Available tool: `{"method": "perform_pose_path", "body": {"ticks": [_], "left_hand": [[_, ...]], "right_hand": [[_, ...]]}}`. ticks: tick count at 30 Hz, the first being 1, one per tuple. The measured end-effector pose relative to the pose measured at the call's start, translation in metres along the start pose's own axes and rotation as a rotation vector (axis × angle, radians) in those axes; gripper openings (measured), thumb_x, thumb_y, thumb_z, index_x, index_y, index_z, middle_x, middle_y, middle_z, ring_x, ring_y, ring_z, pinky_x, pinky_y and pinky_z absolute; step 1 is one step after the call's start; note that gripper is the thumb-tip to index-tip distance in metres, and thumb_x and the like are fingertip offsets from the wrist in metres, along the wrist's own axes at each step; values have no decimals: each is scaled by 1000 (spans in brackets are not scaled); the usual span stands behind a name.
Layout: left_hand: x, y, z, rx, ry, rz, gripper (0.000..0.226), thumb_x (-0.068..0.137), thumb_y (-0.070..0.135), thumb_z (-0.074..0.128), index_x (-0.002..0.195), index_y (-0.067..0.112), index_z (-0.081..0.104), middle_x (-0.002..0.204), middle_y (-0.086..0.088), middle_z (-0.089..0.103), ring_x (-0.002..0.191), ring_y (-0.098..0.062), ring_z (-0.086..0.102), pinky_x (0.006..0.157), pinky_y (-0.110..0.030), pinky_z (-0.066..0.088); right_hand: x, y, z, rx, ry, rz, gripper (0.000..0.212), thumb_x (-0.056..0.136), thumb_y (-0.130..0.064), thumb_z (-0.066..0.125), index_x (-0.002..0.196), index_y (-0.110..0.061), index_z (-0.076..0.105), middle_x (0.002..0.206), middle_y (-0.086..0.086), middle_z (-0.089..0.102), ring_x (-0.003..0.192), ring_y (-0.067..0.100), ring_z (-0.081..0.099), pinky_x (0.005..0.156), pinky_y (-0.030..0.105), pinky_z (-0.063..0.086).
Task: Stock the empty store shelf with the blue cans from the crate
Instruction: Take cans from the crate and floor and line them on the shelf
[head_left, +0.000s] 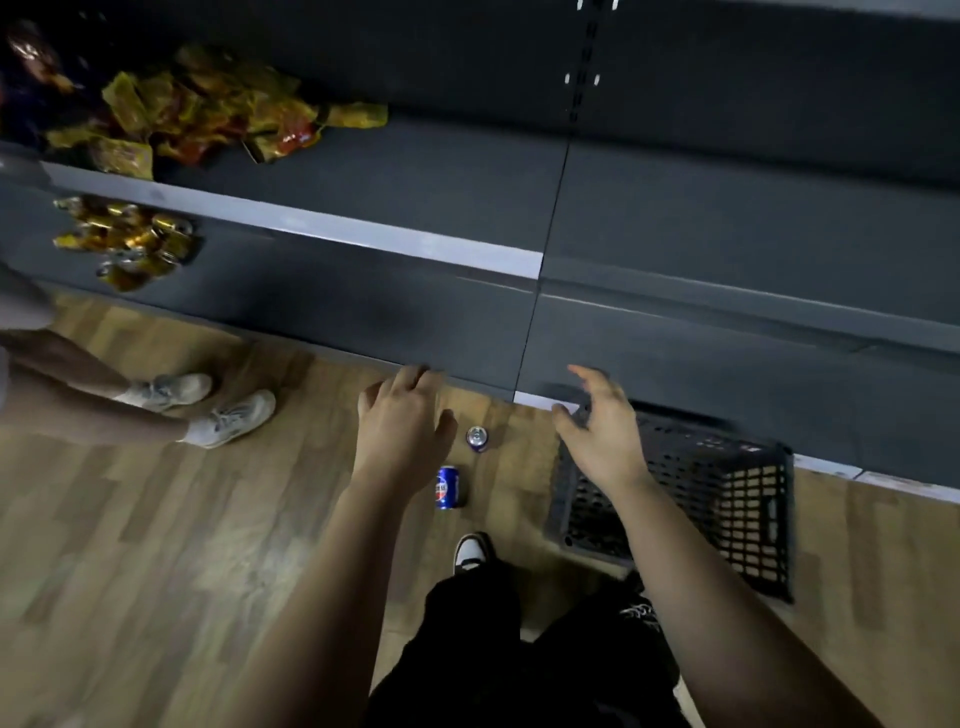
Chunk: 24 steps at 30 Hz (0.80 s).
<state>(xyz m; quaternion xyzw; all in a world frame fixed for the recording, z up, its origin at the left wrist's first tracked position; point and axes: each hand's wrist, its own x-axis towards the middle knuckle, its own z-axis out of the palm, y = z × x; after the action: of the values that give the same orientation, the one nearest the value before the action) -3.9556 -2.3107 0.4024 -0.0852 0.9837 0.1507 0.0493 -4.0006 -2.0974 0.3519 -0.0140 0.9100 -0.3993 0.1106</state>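
Observation:
Two blue cans are on the wooden floor between my hands: one upright can (477, 438) seen from its silver top, and one can (448, 487) lying on its side closer to me. My left hand (402, 423) hovers just left of them with relaxed fingers, holding nothing. My right hand (602, 423) is spread open above the left rim of the dark plastic crate (727, 499), which looks empty. The dark grey store shelf (675, 218) runs across the view above, bare in its middle and right.
Yellow and orange snack packets (208, 111) lie on the shelf at the left, with gold packets (124, 239) on the shelf below. Another person's legs and white sneakers (208, 405) stand at the left. My own shoe (471, 551) is just behind the cans.

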Motion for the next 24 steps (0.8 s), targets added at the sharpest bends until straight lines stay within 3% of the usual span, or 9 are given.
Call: {"method": "perform_pose_path", "body": {"ticks": [4, 8, 12, 16, 21, 24], "left_hand": [[7, -38, 23, 2, -68, 6, 44, 87, 27, 56, 130, 20, 50, 134, -2, 50, 116, -25, 51, 102, -40, 27], [13, -65, 55, -32, -111, -15, 44, 86, 25, 59, 129, 18, 52, 132, -2, 52, 114, -25, 52, 101, -41, 28], [15, -87, 98, -56, -159, -66, 44, 85, 25, 59, 128, 19, 54, 133, -1, 51, 115, -25, 51, 101, -41, 27], [14, -112, 148, -30, -202, -96, 44, 87, 27, 57, 130, 21, 51, 134, -1, 50, 116, -24, 51, 103, -41, 27], [8, -147, 235, -21, -266, -137, 44, 86, 29, 58, 129, 21, 53, 132, -1, 53, 115, -26, 53, 102, -42, 29], [2, -168, 295, -12, -310, -161, 45, 88, 30, 55, 132, 22, 51, 135, 1, 50, 119, -22, 49, 104, -40, 27]], "right_hand": [[-5, 8, 36, -19, -27, 78, 50, 90, -19, 62, 138, -16, 49, 135, 5, 51, 123, 19, 51, 93, 19, 36], [-5, 25, 68, -68, -116, 114, 51, 87, -21, 65, 136, -18, 50, 127, 9, 54, 109, 24, 58, 87, 24, 41], [3, 52, 103, -135, -226, 126, 53, 88, -22, 67, 137, -14, 49, 128, 8, 55, 112, 24, 57, 84, 18, 34], [13, 88, 150, -178, -319, 159, 55, 87, -27, 68, 136, -13, 49, 116, 13, 61, 104, 26, 60, 75, 18, 32], [21, 154, 223, -178, -443, 220, 61, 85, -32, 69, 140, -14, 46, 136, 7, 54, 122, 24, 54, 92, 22, 38], [27, 199, 269, -198, -501, 274, 65, 85, -37, 70, 140, -14, 45, 138, 8, 53, 125, 23, 52, 95, 24, 39]]}}
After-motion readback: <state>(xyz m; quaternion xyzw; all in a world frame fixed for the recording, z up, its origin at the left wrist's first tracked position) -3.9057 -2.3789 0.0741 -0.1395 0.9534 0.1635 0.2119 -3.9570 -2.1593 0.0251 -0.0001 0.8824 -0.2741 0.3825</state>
